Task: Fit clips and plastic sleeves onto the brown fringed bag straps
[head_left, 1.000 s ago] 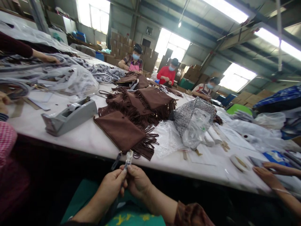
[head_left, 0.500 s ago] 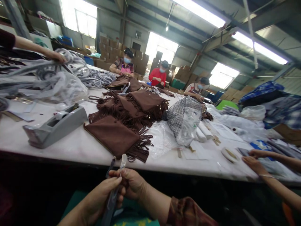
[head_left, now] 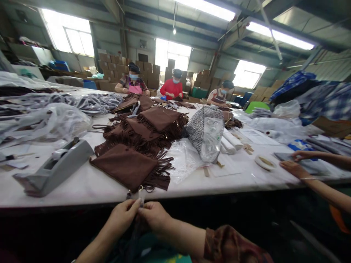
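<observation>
My left hand (head_left: 123,215) pinches a dark strap covered in clear plastic (head_left: 142,197) just below the table's front edge. From the other side my right hand (head_left: 157,216) also has its thumb and finger closed on this strap, touching the left fingertips. The strap's upper end meets a small metal ring at the corner of a brown fringed bag (head_left: 124,166), which lies flat at the edge. Its lower length hangs down between my wrists, dim and blurred. Behind that bag is a heap of similar brown fringed bags (head_left: 161,118).
On the left stand a grey tape dispenser (head_left: 59,164) and crumpled clear plastic (head_left: 63,122). A speckled bag in plastic (head_left: 201,131) lies right of the heap, near a tape roll (head_left: 264,163). A co-worker's hands (head_left: 294,166) work at the right edge. Several people sit across the table.
My hands have slid up the strap, closer to the bag's ring, and the plastic end now reaches it. The view has shifted; the arm at the far left is out of sight.
</observation>
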`<state>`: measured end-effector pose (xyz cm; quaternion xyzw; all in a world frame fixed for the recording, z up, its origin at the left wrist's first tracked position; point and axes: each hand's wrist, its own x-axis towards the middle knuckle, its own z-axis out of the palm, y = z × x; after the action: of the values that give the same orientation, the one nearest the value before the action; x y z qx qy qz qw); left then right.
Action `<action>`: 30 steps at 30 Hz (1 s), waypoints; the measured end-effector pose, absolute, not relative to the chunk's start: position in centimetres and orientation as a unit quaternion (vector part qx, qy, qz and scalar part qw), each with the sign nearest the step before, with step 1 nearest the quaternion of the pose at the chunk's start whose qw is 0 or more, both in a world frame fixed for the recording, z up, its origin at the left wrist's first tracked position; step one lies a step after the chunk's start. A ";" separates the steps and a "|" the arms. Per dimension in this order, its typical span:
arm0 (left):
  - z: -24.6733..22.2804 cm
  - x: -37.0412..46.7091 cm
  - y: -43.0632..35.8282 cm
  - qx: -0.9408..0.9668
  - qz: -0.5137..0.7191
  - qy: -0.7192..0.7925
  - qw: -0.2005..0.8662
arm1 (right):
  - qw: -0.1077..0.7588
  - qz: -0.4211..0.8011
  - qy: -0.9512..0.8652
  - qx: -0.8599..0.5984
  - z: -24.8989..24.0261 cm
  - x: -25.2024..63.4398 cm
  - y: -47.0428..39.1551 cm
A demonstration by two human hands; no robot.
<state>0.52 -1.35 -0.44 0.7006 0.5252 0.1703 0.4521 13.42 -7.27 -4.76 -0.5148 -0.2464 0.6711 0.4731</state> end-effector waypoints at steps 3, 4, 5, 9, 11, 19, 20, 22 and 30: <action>-1.4 2.2 -1.2 0.688 0.190 0.543 0.442 | 0.517 0.620 -0.316 -0.498 -4.8 12.7 -7.1; -1.7 2.7 -1.0 0.683 0.200 0.554 0.432 | 0.530 0.601 -0.337 -0.494 -4.8 12.5 -7.0; -2.0 3.2 -0.8 0.677 0.208 0.563 0.425 | 0.537 0.584 -0.349 -0.499 -4.9 12.3 -6.9; -1.9 3.7 0.0 0.665 0.209 0.568 0.437 | 0.517 0.558 -0.347 -0.548 -4.7 12.2 -6.7; -1.2 3.0 0.6 0.680 0.202 0.554 0.435 | 0.516 0.583 -0.363 -0.512 -4.1 12.9 -7.0; 2.5 -3.3 5.8 0.394 0.355 0.660 0.532 | 0.499 0.404 -0.464 -0.610 -3.4 19.1 -9.9; 2.7 -3.3 6.3 0.364 0.368 0.656 0.549 | 0.505 0.409 -0.446 -0.616 -3.6 19.6 -9.9; 2.9 -2.7 6.9 0.338 0.364 0.637 0.589 | 0.510 0.434 -0.415 -0.615 -3.9 20.2 -10.0; 4.6 1.7 8.1 0.272 0.386 0.569 0.673 | 0.511 0.449 -0.423 -0.599 -4.7 19.7 -10.7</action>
<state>1.65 8.10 4.58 0.2717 0.5692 0.3862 0.6731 19.66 -10.73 -4.66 -0.5986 -0.4228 0.4493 0.5109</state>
